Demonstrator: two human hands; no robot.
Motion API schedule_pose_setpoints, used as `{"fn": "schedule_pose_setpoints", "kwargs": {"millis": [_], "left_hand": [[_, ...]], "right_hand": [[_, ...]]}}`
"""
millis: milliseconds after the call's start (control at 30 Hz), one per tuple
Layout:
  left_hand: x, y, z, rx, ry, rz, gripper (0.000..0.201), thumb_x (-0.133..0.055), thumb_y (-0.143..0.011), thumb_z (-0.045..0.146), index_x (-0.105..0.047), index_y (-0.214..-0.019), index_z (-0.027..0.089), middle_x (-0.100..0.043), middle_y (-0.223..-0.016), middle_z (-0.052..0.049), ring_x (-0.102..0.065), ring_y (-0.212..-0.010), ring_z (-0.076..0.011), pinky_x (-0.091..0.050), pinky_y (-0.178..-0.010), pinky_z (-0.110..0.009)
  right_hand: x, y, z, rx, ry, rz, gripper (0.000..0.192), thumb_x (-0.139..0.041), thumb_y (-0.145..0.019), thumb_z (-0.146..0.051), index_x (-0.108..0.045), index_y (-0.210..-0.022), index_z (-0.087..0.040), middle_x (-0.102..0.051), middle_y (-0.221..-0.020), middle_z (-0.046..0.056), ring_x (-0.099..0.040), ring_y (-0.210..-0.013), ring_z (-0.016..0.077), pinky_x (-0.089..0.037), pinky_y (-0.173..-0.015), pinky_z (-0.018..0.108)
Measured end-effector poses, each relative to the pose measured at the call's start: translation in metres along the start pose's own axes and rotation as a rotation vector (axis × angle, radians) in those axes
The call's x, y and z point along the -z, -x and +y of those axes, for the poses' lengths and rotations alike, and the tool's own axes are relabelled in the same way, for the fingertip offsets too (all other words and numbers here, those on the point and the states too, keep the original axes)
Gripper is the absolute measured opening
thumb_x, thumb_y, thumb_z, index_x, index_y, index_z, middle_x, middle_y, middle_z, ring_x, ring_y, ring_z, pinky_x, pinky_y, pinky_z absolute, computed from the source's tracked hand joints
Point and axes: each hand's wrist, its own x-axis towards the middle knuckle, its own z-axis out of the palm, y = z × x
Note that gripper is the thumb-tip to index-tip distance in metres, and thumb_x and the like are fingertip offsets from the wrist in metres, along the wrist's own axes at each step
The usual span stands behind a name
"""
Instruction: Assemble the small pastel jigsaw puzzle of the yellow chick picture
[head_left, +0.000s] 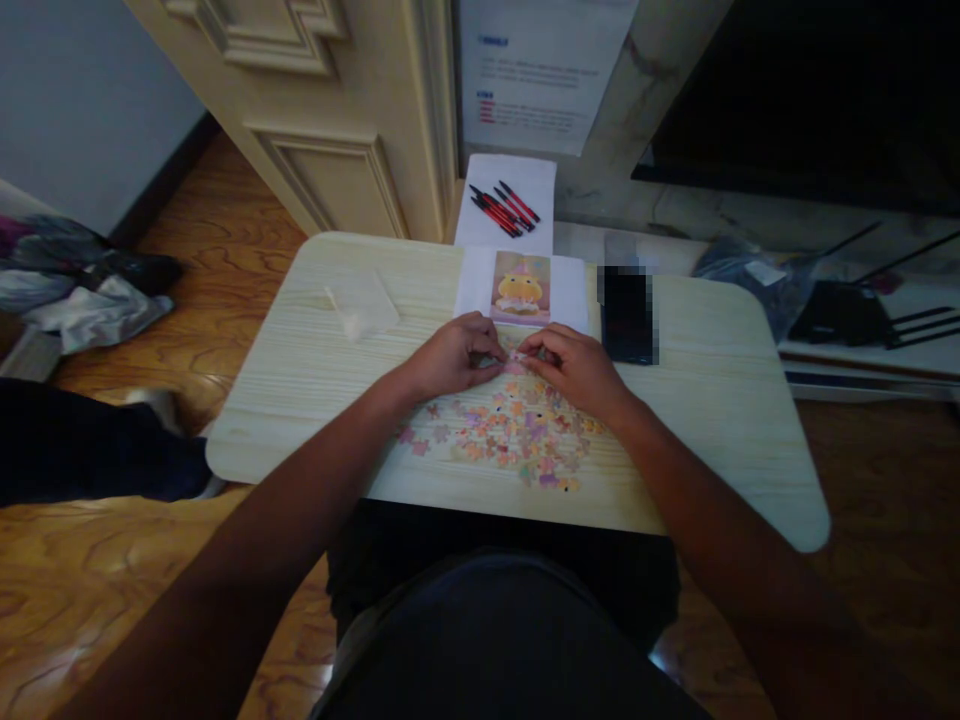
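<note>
My left hand and my right hand meet fingertip to fingertip at the middle of a small pale wooden table. Between the fingertips sits a small pink puzzle piece, pinched from both sides. Several loose pastel puzzle pieces lie scattered just in front of my hands. Behind them lies a reference picture of a yellow duck on a white sheet.
A dark phone lies right of the picture. A clear plastic bag rests at the table's left. Red and black pens sit on paper beyond the table. Clothes are heaped on the floor at left; a router stands at right.
</note>
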Motion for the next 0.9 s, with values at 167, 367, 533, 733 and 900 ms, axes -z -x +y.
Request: {"fn": "schedule_pose_setpoints", "kwargs": {"millis": [167,367,533,733,900], "left_hand": [[0.0013,0.0005,-0.0031,-0.007,-0.020,-0.017,0.010,-0.080,-0.095,0.024,-0.088,-0.098,0.020,-0.076,-0.094,-0.007,-0.069,-0.091,-0.0208,-0.057,-0.085,-0.036],[0.0006,0.0002,-0.0039,-0.014,-0.001,-0.017,0.008,-0.080,-0.096,0.024,-0.087,-0.097,0.021,-0.078,-0.093,-0.007,-0.070,-0.090,-0.0202,-0.058,-0.086,-0.037],[0.0007,0.0004,-0.0051,-0.027,0.002,-0.011,0.008,-0.079,-0.096,0.024,-0.087,-0.098,0.021,-0.079,-0.096,-0.007,-0.072,-0.092,-0.0204,-0.059,-0.090,-0.038],[0.0020,0.0007,-0.0049,-0.013,0.011,-0.028,0.007,-0.080,-0.094,0.023,-0.085,-0.097,0.021,-0.079,-0.096,-0.006,-0.073,-0.093,-0.0199,-0.060,-0.090,-0.037],[0.0027,0.0013,-0.0010,0.010,0.008,-0.024,0.012,-0.079,-0.096,0.026,-0.086,-0.106,0.022,-0.080,-0.098,-0.006,-0.073,-0.093,-0.0198,-0.060,-0.089,-0.036]], "right_hand": [[0.0018,-0.0014,-0.0050,-0.034,-0.007,-0.011,0.008,-0.078,-0.100,-0.021,-0.078,-0.108,-0.023,-0.074,-0.101,0.002,-0.058,-0.069,0.0151,-0.045,-0.073,0.033],[0.0008,-0.0021,-0.0063,-0.053,-0.023,0.002,0.008,-0.076,-0.096,-0.021,-0.078,-0.104,-0.023,-0.072,-0.097,0.002,-0.057,-0.068,0.0146,-0.044,-0.071,0.033],[-0.0006,-0.0012,-0.0058,-0.046,-0.041,0.012,0.008,-0.074,-0.095,-0.021,-0.077,-0.103,-0.022,-0.072,-0.098,0.002,-0.059,-0.069,0.0144,-0.046,-0.072,0.033],[0.0036,0.0011,-0.0062,0.001,-0.047,-0.012,0.013,-0.077,-0.095,-0.026,-0.078,-0.107,-0.023,-0.073,-0.104,0.004,-0.061,-0.075,0.0172,-0.049,-0.072,0.034],[0.0071,0.0029,-0.0093,-0.007,-0.048,-0.050,0.014,-0.079,-0.098,-0.031,-0.080,-0.110,-0.025,-0.073,-0.110,0.006,-0.066,-0.084,0.0209,-0.055,-0.080,0.038]]}}
